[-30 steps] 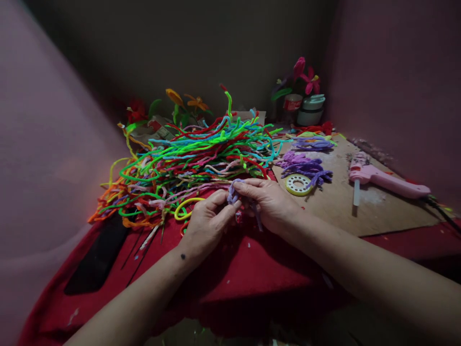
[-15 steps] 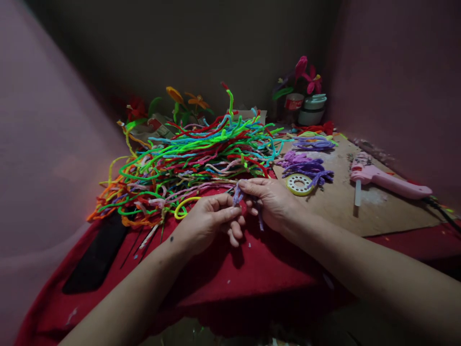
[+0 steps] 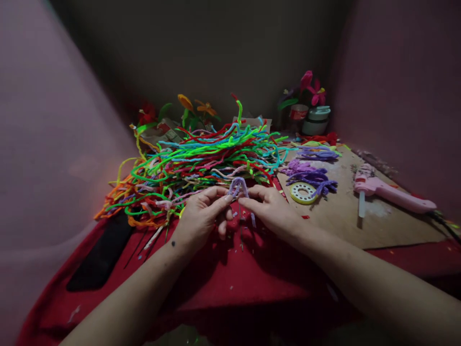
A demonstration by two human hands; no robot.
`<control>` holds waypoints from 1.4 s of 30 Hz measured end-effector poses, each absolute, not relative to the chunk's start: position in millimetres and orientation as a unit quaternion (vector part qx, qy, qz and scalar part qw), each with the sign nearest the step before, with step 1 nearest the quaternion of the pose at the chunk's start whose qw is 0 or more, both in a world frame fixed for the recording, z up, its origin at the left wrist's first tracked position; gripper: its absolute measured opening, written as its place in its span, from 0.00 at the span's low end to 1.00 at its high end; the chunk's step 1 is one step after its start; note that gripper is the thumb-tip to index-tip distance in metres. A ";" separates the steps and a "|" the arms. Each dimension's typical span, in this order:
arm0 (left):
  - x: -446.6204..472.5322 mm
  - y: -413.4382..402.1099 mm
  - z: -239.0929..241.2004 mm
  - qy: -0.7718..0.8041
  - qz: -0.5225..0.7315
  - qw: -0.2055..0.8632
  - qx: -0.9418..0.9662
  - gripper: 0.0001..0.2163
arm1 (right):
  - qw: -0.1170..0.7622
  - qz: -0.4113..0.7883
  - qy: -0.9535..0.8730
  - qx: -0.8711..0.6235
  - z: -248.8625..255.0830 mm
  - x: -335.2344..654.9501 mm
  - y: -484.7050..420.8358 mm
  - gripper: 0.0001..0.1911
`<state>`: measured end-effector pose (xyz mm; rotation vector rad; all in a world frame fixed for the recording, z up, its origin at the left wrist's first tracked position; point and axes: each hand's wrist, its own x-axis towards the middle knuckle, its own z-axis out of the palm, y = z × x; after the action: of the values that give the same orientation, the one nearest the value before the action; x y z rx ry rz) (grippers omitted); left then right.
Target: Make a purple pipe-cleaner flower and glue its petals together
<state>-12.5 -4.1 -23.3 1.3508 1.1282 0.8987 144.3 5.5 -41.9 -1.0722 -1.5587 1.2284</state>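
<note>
- Two hands engaged: left hand (image 3: pixel 203 216) pinches left side of lavender fuzzy loop (image 3: pixel 238 180); right hand (image 3: pixel 272 210) pinches right side.
- Location: loop between both sets of fingertips, over red cloth (image 3: pixel 230 283).
- Change: loop, bunched moments earlier, now spreads into an arch, making its shape accessible.

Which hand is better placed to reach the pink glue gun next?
The right hand, probably: it is nearer the pink glue gun, which lies on the cardboard on that side. The left hand is farther across. Both hold the lavender loop, though.
</note>
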 end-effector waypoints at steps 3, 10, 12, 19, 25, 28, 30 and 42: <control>-17.3 -0.4 -23.1 0.475 0.403 0.557 0.549 0.11 | 0.377 0.456 -0.671 -0.448 -38.9 144.0 3.0 0.09; -21.8 1.2 -27.4 0.463 0.400 0.564 0.555 0.09 | 0.464 0.637 -0.529 -0.316 -43.5 141.2 1.3 0.08; -19.2 -1.1 -25.9 0.469 0.388 0.553 0.570 0.09 | 0.522 0.602 -0.510 -0.323 -43.7 140.8 1.9 0.07; -10.9 -7.2 -22.9 0.491 0.360 0.527 0.593 0.07 | 0.545 0.498 -0.554 -0.385 -37.4 140.0 -2.8 0.05; -11.7 -6.6 -27.8 0.485 0.357 0.532 0.595 0.07 | 0.539 0.499 -0.553 -0.393 -37.2 140.1 -3.5 0.05; -12.2 -6.9 -28.1 0.490 0.351 0.535 0.592 0.07 | 0.539 0.495 -0.555 -0.395 -39.3 139.7 -3.5 0.05; -12.2 -7.2 -28.1 0.493 0.346 0.535 0.592 0.07 | 0.537 0.480 -0.566 -0.401 -41.9 138.9 -3.5 0.05; -11.8 -7.9 -26.2 0.487 0.382 0.552 0.559 0.07 | 0.510 0.529 -0.572 -0.363 -42.5 138.4 -4.3 0.13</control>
<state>-11.8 -7.9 -26.2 1.3229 1.1513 0.9044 138.4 -4.3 -42.5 -0.8748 -1.3775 1.2747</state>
